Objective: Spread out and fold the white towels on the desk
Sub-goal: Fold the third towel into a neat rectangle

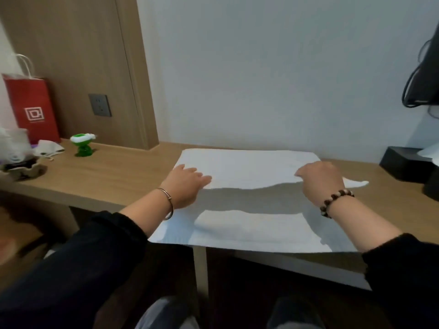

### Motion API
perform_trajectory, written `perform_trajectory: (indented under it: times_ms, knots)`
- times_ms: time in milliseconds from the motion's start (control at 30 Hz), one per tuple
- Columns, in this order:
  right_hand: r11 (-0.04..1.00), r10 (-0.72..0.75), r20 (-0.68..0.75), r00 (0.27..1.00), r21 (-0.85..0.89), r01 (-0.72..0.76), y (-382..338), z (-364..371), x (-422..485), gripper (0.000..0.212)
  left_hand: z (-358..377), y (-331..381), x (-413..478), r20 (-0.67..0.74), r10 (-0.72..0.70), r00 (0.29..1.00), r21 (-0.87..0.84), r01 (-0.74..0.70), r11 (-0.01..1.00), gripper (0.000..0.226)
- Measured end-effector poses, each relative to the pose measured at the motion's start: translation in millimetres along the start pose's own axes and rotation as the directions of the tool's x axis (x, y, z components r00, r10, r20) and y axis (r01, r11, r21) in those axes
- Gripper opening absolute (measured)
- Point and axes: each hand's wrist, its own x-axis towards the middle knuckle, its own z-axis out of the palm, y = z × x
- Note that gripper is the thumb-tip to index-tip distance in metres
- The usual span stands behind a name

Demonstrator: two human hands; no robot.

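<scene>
White towel (249, 167): one is in view, lying on the wooden tabletop (114, 172) with its near edge at the tabletop's front rim. Its far part forms a raised flap that throws a shadow on the layer beneath. A fold seems to be in hand, with the flap's free edge held off the lower layer. At the towel's left, the left hand (187, 184) lays nearly straight fingers on the flap's corner, its thumb hidden. At the towel's right, the right hand (320, 181) has its grip curled and pinching the flap's edge. The next move likely calls for both hands to carry that edge level, corners matched, then press it flat. Left of the towel stand one green toy (83, 146) and one red paper bag (33, 108); right of it, one black box (403, 165).
</scene>
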Motion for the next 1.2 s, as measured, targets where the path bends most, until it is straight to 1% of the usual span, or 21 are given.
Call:
perform_trajectory:
  times_ms: [33,67,100,133,167,300,400,500,633,700,767,800,867,933,967,1033,1067,1100,1133,1167,1200]
  knots:
    - [0.994,-0.021,0.125,0.992,0.106,0.008,-3,10,-15,0.040,8,9,-13,0.138,-0.012,0.990,-0.084,0.024,0.996,0.045]
    - [0.973,-0.043,0.257,0.966,0.230,-0.018,-5,21,-28,0.042,15,16,-23,0.249,-0.023,0.968,-0.191,0.072,0.979,0.049]
    - [0.948,-0.066,0.368,0.927,0.314,-0.057,-7,31,-38,0.047,21,21,-29,0.312,-0.034,0.949,-0.290,0.129,0.948,0.051]
    - [0.937,-0.086,0.438,0.895,0.340,-0.076,-8,40,-44,0.051,26,23,-32,0.332,-0.047,0.942,-0.360,0.173,0.917,0.052]
    - [0.939,-0.095,0.461,0.882,0.336,-0.074,-9,48,-47,0.054,29,24,-33,0.327,-0.064,0.943,-0.391,0.197,0.899,0.052]
    - [0.947,-0.113,0.409,0.905,0.320,-0.026,-4,64,-35,0.054,40,21,-20,0.306,-0.098,0.947,-0.395,0.220,0.892,0.054]
    - [0.946,-0.123,0.415,0.902,0.323,-0.019,0,71,-14,0.054,50,14,-2,0.310,-0.112,0.944,-0.401,0.237,0.885,0.060]
    - [0.952,-0.104,0.408,0.907,0.305,-0.028,3,86,11,0.053,63,4,24,0.332,-0.158,0.930,-0.370,0.282,0.885,0.065]
    - [0.951,-0.070,0.403,0.913,0.302,-0.060,5,101,51,0.051,74,-8,63,0.380,-0.158,0.911,-0.368,0.306,0.878,0.070]
    - [0.940,-0.062,0.413,0.909,0.330,-0.086,5,104,66,0.051,77,-13,78,0.383,-0.164,0.909,-0.385,0.318,0.866,0.065]
    - [0.904,-0.040,0.401,0.915,0.405,-0.138,6,106,72,0.051,79,-16,84,0.375,-0.185,0.908,-0.433,0.348,0.832,0.051]
    - [0.880,-0.001,0.379,0.925,0.439,-0.179,7,108,72,0.053,78,-15,85,0.364,-0.205,0.909,-0.463,0.367,0.807,0.054]
    - [0.855,0.142,0.328,0.934,0.435,-0.282,9,107,71,0.053,71,-12,86,0.315,-0.276,0.908,-0.478,0.403,0.781,0.069]
    - [0.875,0.270,0.248,0.930,0.339,-0.345,5,100,72,0.046,62,-11,86,0.236,-0.318,0.918,-0.428,0.392,0.814,0.073]
    - [0.881,0.321,0.168,0.932,0.308,-0.359,3,94,74,0.040,57,-13,84,0.177,-0.320,0.931,-0.405,0.365,0.838,0.071]
    - [0.859,0.409,-0.008,0.913,0.342,-0.381,-1,72,81,0.030,44,-20,82,-0.021,-0.335,0.942,-0.381,0.303,0.874,0.062]
    - [0.839,0.442,-0.082,0.893,0.390,-0.380,0,60,83,0.027,36,-25,80,-0.173,-0.327,0.929,-0.375,0.245,0.894,0.057]
    - [0.823,0.463,-0.161,0.871,0.442,-0.356,1,48,81,0.027,27,-28,77,-0.338,-0.282,0.898,-0.335,0.165,0.928,0.050]
    - [0.809,0.477,-0.251,0.842,0.500,-0.309,3,38,76,0.027,17,-30,70,-0.491,-0.199,0.848,-0.255,0.079,0.964,0.040]
    - [0.801,0.480,-0.333,0.812,0.543,-0.251,4,29,66,0.028,9,-29,61,-0.565,-0.101,0.819,-0.156,0.015,0.988,0.031]
    - [0.816,0.469,-0.409,0.782,0.541,-0.207,5,24,54,0.027,4,-27,51,-0.602,-0.009,0.799,-0.055,-0.030,0.998,0.028]
